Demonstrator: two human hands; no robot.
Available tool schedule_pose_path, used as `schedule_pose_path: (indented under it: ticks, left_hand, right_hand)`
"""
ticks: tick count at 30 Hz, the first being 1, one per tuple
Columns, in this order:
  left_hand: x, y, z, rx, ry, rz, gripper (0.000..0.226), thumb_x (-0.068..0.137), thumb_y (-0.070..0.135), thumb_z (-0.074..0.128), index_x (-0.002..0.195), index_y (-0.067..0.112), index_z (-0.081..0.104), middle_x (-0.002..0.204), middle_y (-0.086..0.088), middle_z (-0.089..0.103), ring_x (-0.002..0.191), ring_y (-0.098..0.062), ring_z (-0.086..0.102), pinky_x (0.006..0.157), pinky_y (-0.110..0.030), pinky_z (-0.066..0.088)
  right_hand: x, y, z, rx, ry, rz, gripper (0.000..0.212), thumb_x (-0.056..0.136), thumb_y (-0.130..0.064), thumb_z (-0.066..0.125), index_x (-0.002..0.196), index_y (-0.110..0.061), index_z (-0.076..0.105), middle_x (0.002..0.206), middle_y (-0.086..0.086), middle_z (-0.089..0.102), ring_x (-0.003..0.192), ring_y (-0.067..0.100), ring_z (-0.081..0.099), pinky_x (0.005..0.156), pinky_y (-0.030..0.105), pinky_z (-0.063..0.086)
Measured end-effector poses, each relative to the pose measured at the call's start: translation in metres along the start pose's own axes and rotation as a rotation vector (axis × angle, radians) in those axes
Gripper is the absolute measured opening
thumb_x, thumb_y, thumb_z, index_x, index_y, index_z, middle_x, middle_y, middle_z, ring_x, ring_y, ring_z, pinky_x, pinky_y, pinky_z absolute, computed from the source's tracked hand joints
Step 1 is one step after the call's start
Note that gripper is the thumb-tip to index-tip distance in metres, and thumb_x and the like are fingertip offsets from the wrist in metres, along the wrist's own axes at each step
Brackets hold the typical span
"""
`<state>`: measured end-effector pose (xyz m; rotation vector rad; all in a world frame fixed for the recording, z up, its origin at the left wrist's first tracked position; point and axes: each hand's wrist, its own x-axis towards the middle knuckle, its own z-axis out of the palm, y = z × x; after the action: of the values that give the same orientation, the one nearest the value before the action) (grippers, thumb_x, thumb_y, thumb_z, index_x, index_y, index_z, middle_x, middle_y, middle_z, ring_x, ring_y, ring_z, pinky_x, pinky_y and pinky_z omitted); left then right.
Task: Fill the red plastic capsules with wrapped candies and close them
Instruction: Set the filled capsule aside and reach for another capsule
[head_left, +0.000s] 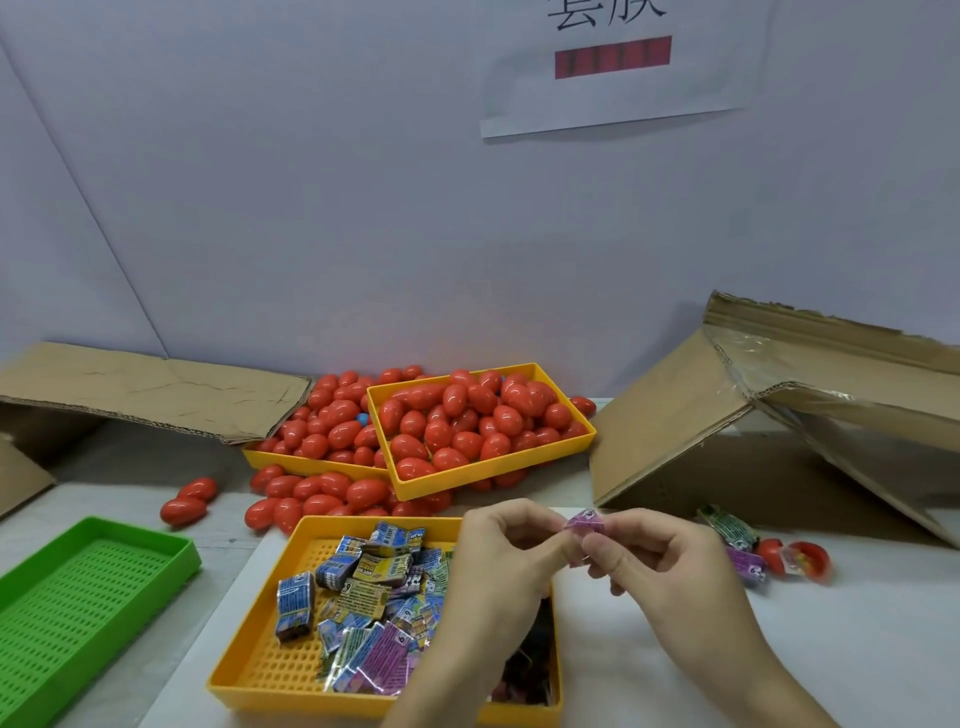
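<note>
Both hands, left hand (511, 545) and right hand (654, 558), are pinching one purple candy (586, 521) above the white table (857, 649); grey wall (363, 208) is standing behind, cardboard (691, 431) is leaning right.

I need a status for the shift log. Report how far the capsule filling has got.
Done: cannot tell; the closed red capsules in the yellow trays do not show whether they are filled. In hand: both hands, left hand and right hand, pinch a purple candy. Left: an open capsule on the table and the candy tray.
</note>
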<state>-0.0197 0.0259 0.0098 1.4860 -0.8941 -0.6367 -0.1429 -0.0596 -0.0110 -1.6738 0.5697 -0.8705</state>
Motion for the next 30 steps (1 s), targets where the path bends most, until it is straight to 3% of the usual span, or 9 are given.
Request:
schedule_pose_path:
  ticks: [5, 8, 12, 14, 19, 23, 27, 30]
  left_hand:
    - [0.002, 0.0, -0.004, 0.009, 0.022, -0.014, 0.017, 0.073, 0.027, 0.081, 0.078, 0.011, 0.078, 0.059, 0.004, 0.069, 0.049, 0.0, 0.057, 0.05, -0.013, 0.044]
    - [0.002, 0.001, -0.009, 0.046, 0.042, 0.007, 0.026, 0.066, 0.038, 0.078, 0.078, 0.015, 0.079, 0.059, 0.006, 0.068, 0.048, -0.001, 0.056, 0.048, -0.014, 0.044]
    - [0.003, 0.0, -0.01, 0.126, 0.083, 0.035, 0.007, 0.075, 0.029, 0.08, 0.075, 0.022, 0.077, 0.066, 0.005, 0.072, 0.052, -0.005, 0.06, 0.047, -0.015, 0.046]
    - [0.002, -0.001, -0.009, 0.132, 0.086, 0.048, 0.005, 0.077, 0.028, 0.079, 0.074, 0.025, 0.076, 0.067, 0.006, 0.072, 0.055, -0.006, 0.062, 0.047, -0.015, 0.046]
    - [0.001, 0.0, -0.004, 0.13, 0.05, 0.051, 0.002, 0.08, 0.026, 0.077, 0.079, 0.026, 0.076, 0.069, 0.011, 0.073, 0.057, -0.001, 0.064, 0.048, -0.012, 0.045]
    - [0.001, 0.0, -0.004, 0.111, 0.04, 0.042, 0.003, 0.08, 0.026, 0.076, 0.08, 0.023, 0.077, 0.07, 0.009, 0.074, 0.055, -0.003, 0.064, 0.046, -0.012, 0.044]
    - [0.001, 0.001, -0.004, 0.086, 0.024, 0.056, 0.007, 0.077, 0.03, 0.076, 0.079, 0.024, 0.076, 0.07, 0.009, 0.074, 0.056, -0.002, 0.064, 0.046, -0.012, 0.044]
    - [0.001, 0.001, -0.005, 0.073, 0.024, 0.076, 0.017, 0.07, 0.038, 0.074, 0.078, 0.024, 0.077, 0.069, 0.007, 0.074, 0.054, -0.004, 0.063, 0.046, -0.012, 0.044]
  right_hand:
    - [0.001, -0.001, -0.002, 0.063, 0.036, 0.049, 0.015, 0.069, -0.033, 0.067, 0.077, -0.031, 0.08, 0.073, 0.002, 0.075, 0.068, 0.016, 0.069, 0.055, 0.024, 0.055]
    - [0.001, 0.001, -0.003, 0.057, 0.104, 0.067, 0.014, 0.07, -0.034, 0.065, 0.075, -0.033, 0.078, 0.073, -0.001, 0.075, 0.069, 0.013, 0.069, 0.054, 0.024, 0.055]
    - [0.002, 0.004, -0.005, 0.095, 0.11, 0.105, 0.014, 0.079, -0.031, 0.063, 0.078, -0.034, 0.077, 0.075, -0.002, 0.073, 0.074, 0.011, 0.067, 0.057, 0.021, 0.056]
    - [0.003, 0.004, -0.006, 0.153, 0.092, 0.164, 0.014, 0.083, -0.028, 0.063, 0.082, -0.026, 0.077, 0.078, 0.001, 0.074, 0.077, 0.015, 0.069, 0.058, 0.023, 0.056]
    - [0.002, 0.002, -0.003, 0.101, 0.013, 0.173, 0.027, 0.068, -0.042, 0.068, 0.087, -0.025, 0.078, 0.08, 0.003, 0.074, 0.076, 0.015, 0.069, 0.06, 0.026, 0.056]
    - [0.003, 0.006, -0.005, 0.144, 0.04, 0.236, 0.032, 0.065, -0.038, 0.073, 0.093, -0.022, 0.075, 0.08, 0.006, 0.074, 0.073, 0.016, 0.069, 0.059, 0.024, 0.055]
    - [0.005, 0.007, -0.005, 0.211, -0.011, 0.264, 0.026, 0.065, -0.035, 0.073, 0.087, -0.024, 0.079, 0.078, 0.008, 0.073, 0.068, 0.014, 0.065, 0.059, 0.025, 0.053]
    - [0.006, 0.008, -0.005, 0.302, -0.024, 0.292, 0.027, 0.065, -0.031, 0.072, 0.086, -0.016, 0.078, 0.073, 0.008, 0.068, 0.065, 0.012, 0.06, 0.058, 0.025, 0.05]
